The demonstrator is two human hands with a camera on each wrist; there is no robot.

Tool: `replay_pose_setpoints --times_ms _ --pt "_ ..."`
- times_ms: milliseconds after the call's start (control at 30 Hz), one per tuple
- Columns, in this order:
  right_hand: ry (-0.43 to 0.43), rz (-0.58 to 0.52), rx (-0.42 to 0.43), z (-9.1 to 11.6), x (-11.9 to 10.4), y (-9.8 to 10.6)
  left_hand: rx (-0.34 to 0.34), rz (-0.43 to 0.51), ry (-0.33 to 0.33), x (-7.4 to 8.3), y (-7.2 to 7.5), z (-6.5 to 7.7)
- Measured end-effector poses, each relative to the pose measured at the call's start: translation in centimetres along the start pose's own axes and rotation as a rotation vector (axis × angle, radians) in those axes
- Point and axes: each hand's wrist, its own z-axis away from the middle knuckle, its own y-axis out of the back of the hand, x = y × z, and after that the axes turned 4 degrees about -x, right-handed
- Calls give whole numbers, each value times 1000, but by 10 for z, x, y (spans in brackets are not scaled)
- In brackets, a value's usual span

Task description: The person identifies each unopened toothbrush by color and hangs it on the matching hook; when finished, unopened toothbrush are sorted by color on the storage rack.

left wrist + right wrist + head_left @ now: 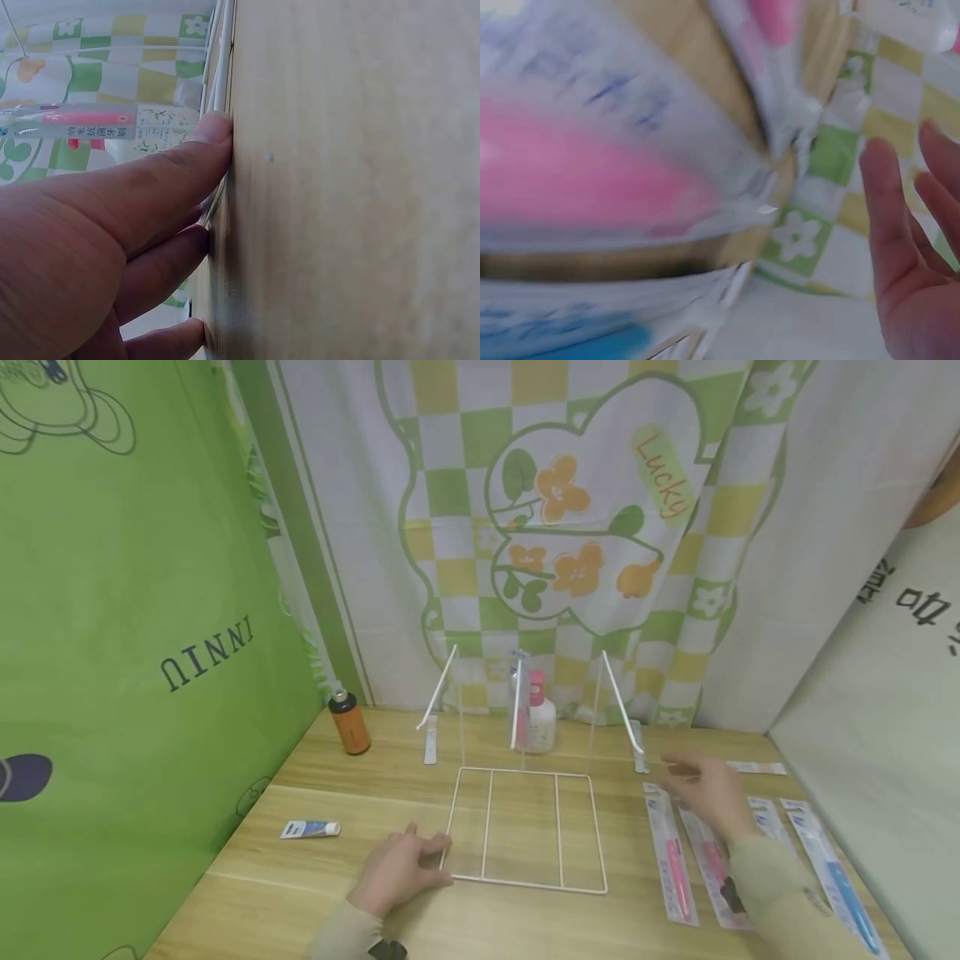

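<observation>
A white wire rack (525, 886) stands mid-table, with three prongs angled up and forward. From its middle prong hangs a packaged pink toothbrush (90, 119). My left hand (397, 868) rests at the rack's front left corner. Its thumb touches the base wire in the left wrist view, and the other fingers lie spread beside it. On the right, my right hand (705, 789) hovers above several packaged toothbrushes laid side by side, its fingers loosely bent and holding nothing. Two packs show pink handles (678, 877), and the outermost a blue one (849, 893). My right forearm covers part of the row.
A small toothpaste tube (310, 829) lies left of the rack. An orange bottle with a dark top (350, 724) stands at the back left. Behind the rack is a white bottle with a pink cap (543, 728). A patterned curtain (465, 568) hangs along the table's back edge.
</observation>
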Motion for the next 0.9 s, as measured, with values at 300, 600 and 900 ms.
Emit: replay_pose_setpoints --times_ms 300,600,900 --pt "-89 72 -144 5 30 1 0 -1 -12 -1 -1 -1" --pt "-39 215 -141 3 33 0 -12 6 9 1 -1 0" --pt "-101 244 -211 0 26 -1 -9 6 4 3 1 2"
